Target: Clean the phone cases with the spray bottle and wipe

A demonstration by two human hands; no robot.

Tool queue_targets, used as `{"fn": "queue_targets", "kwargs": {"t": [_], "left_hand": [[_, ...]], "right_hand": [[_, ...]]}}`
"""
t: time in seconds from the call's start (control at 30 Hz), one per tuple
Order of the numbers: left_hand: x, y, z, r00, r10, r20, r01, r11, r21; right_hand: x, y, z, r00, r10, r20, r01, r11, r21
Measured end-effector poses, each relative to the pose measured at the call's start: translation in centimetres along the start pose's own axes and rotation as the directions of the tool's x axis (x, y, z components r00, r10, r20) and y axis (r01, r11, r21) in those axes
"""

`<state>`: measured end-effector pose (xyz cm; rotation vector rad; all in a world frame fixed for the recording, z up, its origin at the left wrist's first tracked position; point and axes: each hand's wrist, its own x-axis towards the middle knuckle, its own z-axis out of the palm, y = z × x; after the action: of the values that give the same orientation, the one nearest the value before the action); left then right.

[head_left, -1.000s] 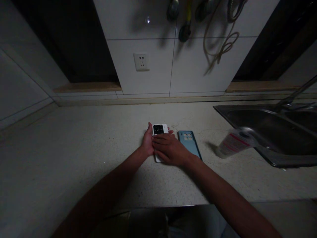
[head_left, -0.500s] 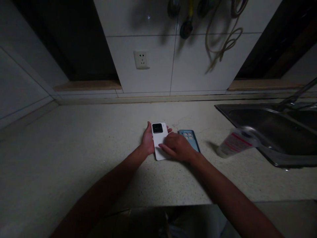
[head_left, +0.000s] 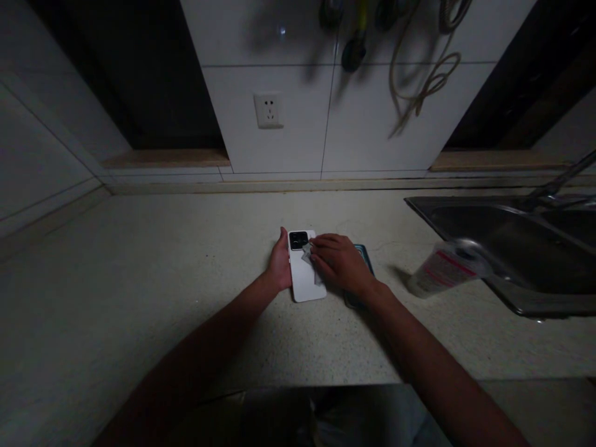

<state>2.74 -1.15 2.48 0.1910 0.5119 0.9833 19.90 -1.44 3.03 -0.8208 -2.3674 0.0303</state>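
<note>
The white phone (head_left: pixel 305 279) lies face down on the bench (head_left: pixel 186 279), its dark square camera block at the far end. The left hand (head_left: pixel 280 268) is curled against its left long edge, gripping it there. The right hand (head_left: pixel 342 264) reaches in from the other side, its fingers pinched on a small grey wipe (head_left: pixel 308 253) pressed to the phone's back just below the camera block. A blue phone case (head_left: pixel 365 254) lies partly hidden beneath the right hand. Left of the hands and nearer the person, the pale speckled stone bench runs bare. Well to the right, a clear plastic bottle (head_left: pixel 442 267) lies tipped at the rim of a steel sink (head_left: pixel 512 248). The white tiled wall beyond carries a socket (head_left: pixel 269 110) and a hanging looped cord (head_left: pixel 423 81). The room is dim.
</note>
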Motion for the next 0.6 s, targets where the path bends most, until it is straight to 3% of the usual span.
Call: {"fn": "queue_targets", "kwargs": {"t": [0.17, 0.27, 0.4, 0.5, 0.6], "left_hand": [[-0.3, 0.0, 0.2, 0.997, -0.017, 0.071, 0.018, 1.0, -0.01], [-0.2, 0.0, -0.1, 0.997, -0.007, 0.071, 0.006, 1.0, 0.017], [0.1, 0.0, -0.6, 0.999, 0.012, 0.051, -0.015, 0.999, 0.048], [0.1, 0.0, -0.7, 0.997, 0.014, 0.072, -0.018, 0.999, 0.046], [0.1, 0.0, -0.8, 0.998, 0.031, 0.061, -0.034, 0.998, 0.058]], "right_hand": [[-0.1, 0.0, -0.8, 0.999, 0.036, -0.031, -0.037, 0.999, -0.04], [-0.1, -0.2, -0.9, 0.993, -0.081, 0.08, 0.077, 0.996, 0.049], [0.0, -1.0, -0.7, 0.947, -0.251, 0.199, 0.2, 0.949, 0.244], [0.1, -1.5, -0.6, 0.925, -0.299, 0.234, 0.218, 0.923, 0.318], [0.1, -1.5, -0.2, 0.938, -0.274, 0.212, 0.2, 0.929, 0.312]]}}
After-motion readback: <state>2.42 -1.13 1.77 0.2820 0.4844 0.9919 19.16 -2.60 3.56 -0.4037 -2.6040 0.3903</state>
